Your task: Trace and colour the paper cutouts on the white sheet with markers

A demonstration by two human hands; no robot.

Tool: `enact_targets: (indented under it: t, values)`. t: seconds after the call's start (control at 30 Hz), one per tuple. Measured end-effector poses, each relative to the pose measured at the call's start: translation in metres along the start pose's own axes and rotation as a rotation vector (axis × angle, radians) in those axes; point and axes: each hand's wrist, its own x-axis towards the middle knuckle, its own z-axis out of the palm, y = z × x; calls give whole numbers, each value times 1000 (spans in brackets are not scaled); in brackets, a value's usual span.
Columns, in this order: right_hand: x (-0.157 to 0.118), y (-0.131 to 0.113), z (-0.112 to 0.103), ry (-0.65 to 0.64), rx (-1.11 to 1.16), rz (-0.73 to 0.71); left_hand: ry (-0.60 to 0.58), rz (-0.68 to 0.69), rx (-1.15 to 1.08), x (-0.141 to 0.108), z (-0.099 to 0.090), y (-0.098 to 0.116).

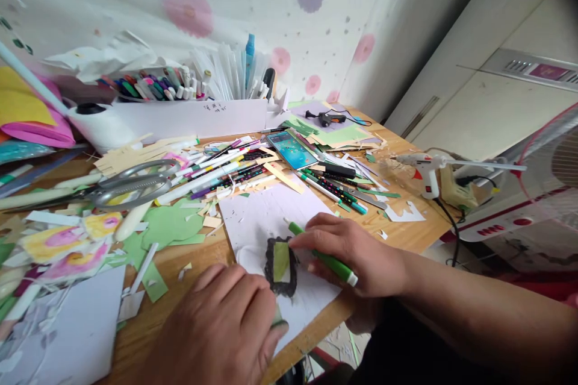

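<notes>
A green marker pen (335,266) lies slantwise in my right hand (347,246), its thin tip pointing away to the upper left. My right fingers rest over a white sheet of paper (253,210). On that sheet, beside the right fingertips, is a small rectangle (282,261) coloured yellow-green, with a dark, rough-edged border around it. My left hand (226,319) is at the sheet's near left edge with its fingers curled under. A bit of something greenish shows by the left thumb, but what those fingers hold is hidden.
Large grey-handled scissors (135,183) and green paper cutouts (174,225) lie left. Behind the sheet are scattered pens (217,171) and a phone (292,150). A white glue gun (427,171) with a cord is at the right edge; a dark one (332,118) lies at the back.
</notes>
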Motion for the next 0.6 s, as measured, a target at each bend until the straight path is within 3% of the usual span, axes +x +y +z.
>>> enact_targets:
  t: [0.07,0.17,0.27,0.43,0.6]
  values:
    - [3,8,2,97,199,52,-11,55,-40,-5,2,1]
    - [5,15,8,304,549,272,-34,86,-45,-8,5,0]
    - [5,14,17,352,632,410,-78,70,-19,-6,8,-5]
    - [1,4,23,365,360,302,-103,84,-11,-7,14,-10]
    - [-3,2,21,237,359,151,-36,118,40,-12,21,-11]
